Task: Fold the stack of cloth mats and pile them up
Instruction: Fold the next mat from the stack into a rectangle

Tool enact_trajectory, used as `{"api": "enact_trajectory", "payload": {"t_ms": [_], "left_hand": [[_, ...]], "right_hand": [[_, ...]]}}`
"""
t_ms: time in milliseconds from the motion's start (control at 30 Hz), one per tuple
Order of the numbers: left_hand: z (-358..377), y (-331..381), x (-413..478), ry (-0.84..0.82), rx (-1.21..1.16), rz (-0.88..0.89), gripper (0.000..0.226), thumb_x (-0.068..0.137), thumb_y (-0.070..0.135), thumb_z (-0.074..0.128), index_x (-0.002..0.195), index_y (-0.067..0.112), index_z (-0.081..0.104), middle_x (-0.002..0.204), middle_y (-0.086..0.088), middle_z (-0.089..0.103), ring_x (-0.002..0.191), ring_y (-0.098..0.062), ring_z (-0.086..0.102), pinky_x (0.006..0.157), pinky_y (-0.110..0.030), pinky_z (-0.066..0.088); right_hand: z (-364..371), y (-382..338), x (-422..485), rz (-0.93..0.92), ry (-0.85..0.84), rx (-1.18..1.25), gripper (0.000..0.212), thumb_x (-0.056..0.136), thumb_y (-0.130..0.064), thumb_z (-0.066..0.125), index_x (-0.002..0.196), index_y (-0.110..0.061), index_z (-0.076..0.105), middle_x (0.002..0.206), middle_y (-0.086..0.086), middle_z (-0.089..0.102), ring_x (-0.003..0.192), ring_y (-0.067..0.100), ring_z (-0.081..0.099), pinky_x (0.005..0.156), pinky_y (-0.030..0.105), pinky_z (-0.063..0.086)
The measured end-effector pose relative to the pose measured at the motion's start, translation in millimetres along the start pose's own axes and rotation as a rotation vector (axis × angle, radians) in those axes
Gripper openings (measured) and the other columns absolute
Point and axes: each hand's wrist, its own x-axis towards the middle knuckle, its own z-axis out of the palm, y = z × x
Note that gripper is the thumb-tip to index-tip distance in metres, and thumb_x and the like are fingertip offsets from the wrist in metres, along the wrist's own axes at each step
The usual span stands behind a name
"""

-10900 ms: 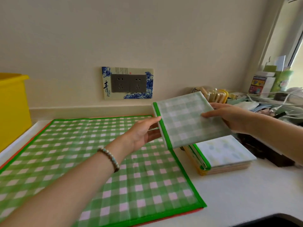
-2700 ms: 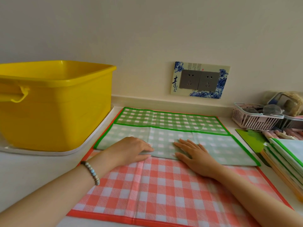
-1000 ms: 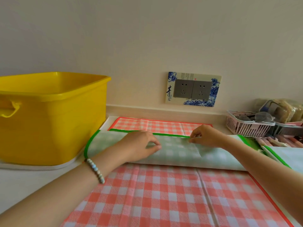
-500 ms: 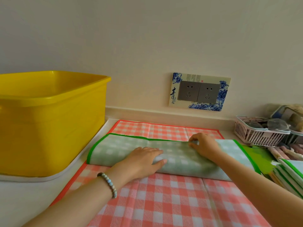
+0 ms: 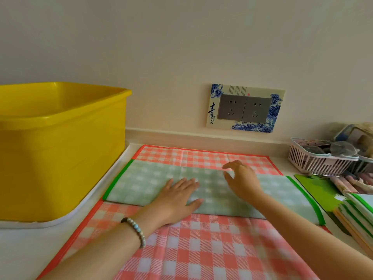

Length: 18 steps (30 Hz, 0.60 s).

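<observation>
Green mat [image 5: 145, 182] folded into a long strip, hands apart on it.
Right of the yellow tub [image 5: 60, 150], the strip lies across the red mat [image 5: 201, 249] on the tabletop [image 5: 20, 249]. Half a second ago the right hand [image 5: 242, 180] pinched its far edge; now it has let go, fingers loose, too blurred to tell whether it touches. The left hand [image 5: 177, 197] presses flat, fingers straight. Farthest from the tub, the pile of folded mats [image 5: 361, 209] is cut off by the frame.
</observation>
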Motion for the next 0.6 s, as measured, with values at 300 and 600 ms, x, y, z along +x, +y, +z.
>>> {"api": "enact_trajectory", "payload": {"t_ms": [300, 600], "left_hand": [[0.7, 0.6, 1.5, 0.009, -0.040, -0.019, 0.063, 0.096, 0.057, 0.016, 0.151, 0.030, 0.000, 0.158, 0.013, -0.004, 0.143, -0.003, -0.008, 0.117, -0.035, -0.008], [-0.6, -1.7, -1.8, -0.005, -0.022, -0.007, 0.101, 0.067, 0.086, 0.001, 0.151, 0.030, -0.002, 0.157, 0.015, -0.008, 0.143, -0.004, -0.010, 0.117, -0.035, -0.007]], "right_hand": [[42.9, -44.8, -36.3, -0.037, -0.177, -0.021, 0.045, 0.100, -0.027, 0.023, 0.143, -0.016, 0.033, 0.153, 0.000, 0.028, 0.141, 0.017, 0.022, 0.114, 0.035, 0.012], [12.1, 15.9, -54.3, 0.088, -0.249, -0.115, 0.058, 0.095, -0.057, 0.022, 0.148, -0.034, 0.018, 0.158, -0.006, 0.010, 0.145, 0.014, 0.006, 0.117, 0.038, 0.003]]}}
